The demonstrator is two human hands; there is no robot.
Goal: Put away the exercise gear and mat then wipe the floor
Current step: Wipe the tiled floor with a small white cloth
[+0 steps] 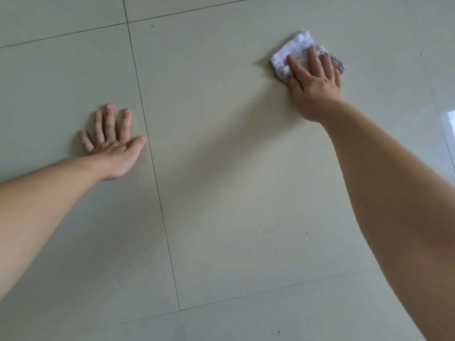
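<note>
A folded white cloth (pixel 294 51) with grey smudges lies on the pale tiled floor (pixel 234 168) at the upper right. My right hand (pixel 314 82) presses flat on the cloth, fingers spread over its near half, arm stretched far forward. My left hand (pixel 112 141) rests palm down on the floor at the left, fingers apart and holding nothing. No exercise gear or mat is in view.
Dark grout lines (pixel 157 193) cross the floor, one running from top to bottom just right of my left hand. A few small dark specks (pixel 278 332) dot the tiles. A bright reflection (pixel 449 121) shows at the right edge.
</note>
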